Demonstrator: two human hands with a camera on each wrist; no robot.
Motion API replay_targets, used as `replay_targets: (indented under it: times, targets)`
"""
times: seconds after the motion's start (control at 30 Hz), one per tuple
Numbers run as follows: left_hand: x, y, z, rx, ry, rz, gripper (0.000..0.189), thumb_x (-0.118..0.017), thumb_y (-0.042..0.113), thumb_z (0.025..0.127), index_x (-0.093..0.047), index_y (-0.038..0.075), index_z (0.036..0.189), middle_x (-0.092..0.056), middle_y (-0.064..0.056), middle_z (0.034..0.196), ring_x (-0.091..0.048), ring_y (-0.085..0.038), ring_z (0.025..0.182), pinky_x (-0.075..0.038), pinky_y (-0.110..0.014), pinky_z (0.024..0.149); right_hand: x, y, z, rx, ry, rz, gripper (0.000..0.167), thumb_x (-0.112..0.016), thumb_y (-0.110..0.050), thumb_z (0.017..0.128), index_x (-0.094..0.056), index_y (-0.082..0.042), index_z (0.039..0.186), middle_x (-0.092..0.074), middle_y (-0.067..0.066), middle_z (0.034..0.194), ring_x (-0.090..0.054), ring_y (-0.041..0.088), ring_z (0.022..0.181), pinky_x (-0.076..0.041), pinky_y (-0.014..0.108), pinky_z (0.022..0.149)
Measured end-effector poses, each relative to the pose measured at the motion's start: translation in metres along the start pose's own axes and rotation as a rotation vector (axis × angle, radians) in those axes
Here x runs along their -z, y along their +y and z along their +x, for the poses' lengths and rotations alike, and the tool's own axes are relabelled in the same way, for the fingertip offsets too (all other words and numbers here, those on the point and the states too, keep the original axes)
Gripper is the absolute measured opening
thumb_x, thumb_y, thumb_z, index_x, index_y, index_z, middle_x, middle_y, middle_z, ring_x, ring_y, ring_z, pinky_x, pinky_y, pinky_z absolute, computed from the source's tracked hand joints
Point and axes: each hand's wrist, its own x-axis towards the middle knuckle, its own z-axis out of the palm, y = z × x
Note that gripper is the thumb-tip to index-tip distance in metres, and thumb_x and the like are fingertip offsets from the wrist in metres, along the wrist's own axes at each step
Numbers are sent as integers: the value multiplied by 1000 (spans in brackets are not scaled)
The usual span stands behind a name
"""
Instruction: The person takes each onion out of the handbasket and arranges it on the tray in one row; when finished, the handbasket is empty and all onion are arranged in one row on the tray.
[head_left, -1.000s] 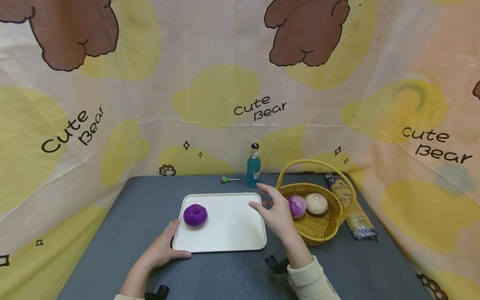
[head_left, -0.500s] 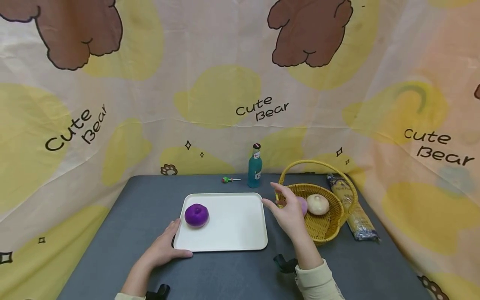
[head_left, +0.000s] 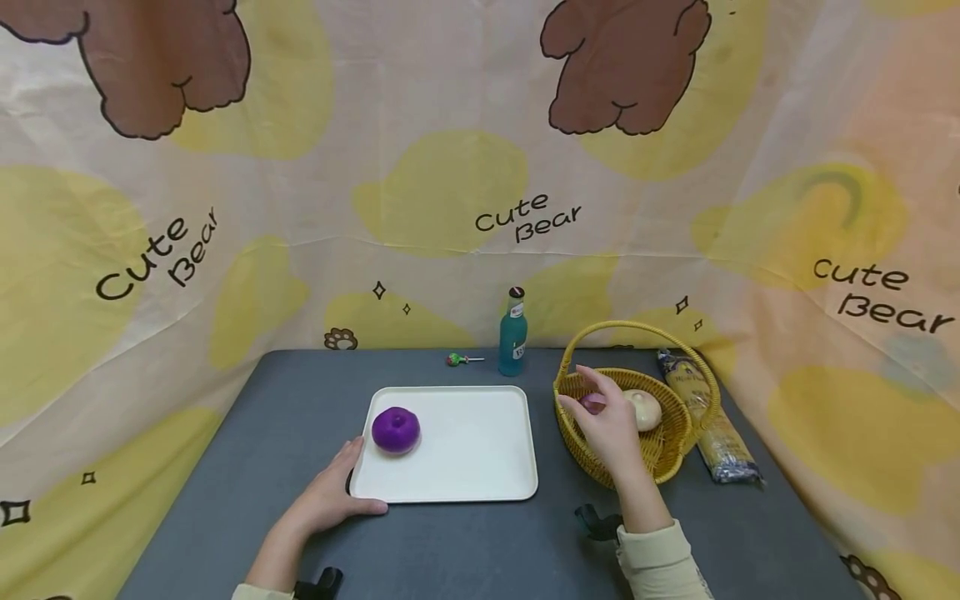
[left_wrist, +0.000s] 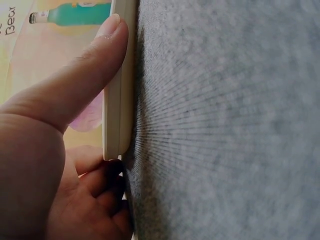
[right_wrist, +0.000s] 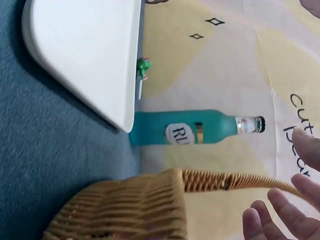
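My left hand (head_left: 330, 493) holds the near-left corner of a white tray (head_left: 468, 454). In the left wrist view its thumb (left_wrist: 100, 55) lies along the front rim, with the other fingers bent around the side. A round, deep purple vegetable-like thing (head_left: 396, 430) with a dimpled top sits on the tray's left part. Over the yellow wicker basket (head_left: 656, 462) hovers my right hand (head_left: 611, 425), thumb and fingers spread apart, holding nothing. Inside the basket, a purple onion (head_left: 593, 403) is mostly covered by this hand, and a white onion (head_left: 647, 410) lies to its right.
A teal bottle (head_left: 513, 337) stands upright behind the tray's right end. Left of it lies a lollipop (head_left: 461, 360). The basket's tall handle (head_left: 637, 323) arches above the onions. To the right, a long clear packet of pasta-like sticks (head_left: 720, 437) lies on the grey table (head_left: 465, 550).
My right hand has moved rightward from the tray's right edge to above the basket, now covering much of the purple onion. The left hand stays at the tray corner.
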Motion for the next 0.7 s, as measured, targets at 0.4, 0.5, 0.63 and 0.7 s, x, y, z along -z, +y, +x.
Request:
replay_targets:
  times: [0.4, 0.5, 0.63, 0.7]
  targets:
    - [-1, -2, 0, 4, 1, 6, 129, -90, 51, 69, -16, -3, 160, -16, -29, 164, -9, -49, 153, -17, -66, 119, 13, 27, 6, -67, -19, 12, 63, -80, -20, 88, -53, -12, 145, -58, 16, 142, -66, 39, 116, -56, 52, 94]
    - [-1, -2, 0, 10, 0, 6, 129, -90, 51, 68, -16, -2, 160, -16, -29, 164, -10, -49, 153, -17, -67, 119, 15, 33, 8, -81, -15, -11, 65, -80, -16, 88, -51, -11, 146, -55, 17, 144, -56, 40, 128, -49, 56, 103]
    - [0, -2, 0, 10, -2, 4, 129, -90, 50, 68, -16, -2, 160, -16, -29, 165, -9, -49, 153, -18, -67, 119, 16, 40, 11, -126, -36, -43, 70, -79, -13, 88, -46, -10, 150, -47, 17, 153, -43, 41, 140, -43, 60, 108]
    - [0, -1, 0, 11, -4, 0, 129, -90, 50, 69, -16, -1, 160, -16, -29, 165, -9, -49, 153, -18, -67, 119, 16, 43, 12, -166, -60, -53, 73, -79, -13, 88, -45, -11, 151, -45, 19, 154, -45, 43, 138, -44, 61, 107]
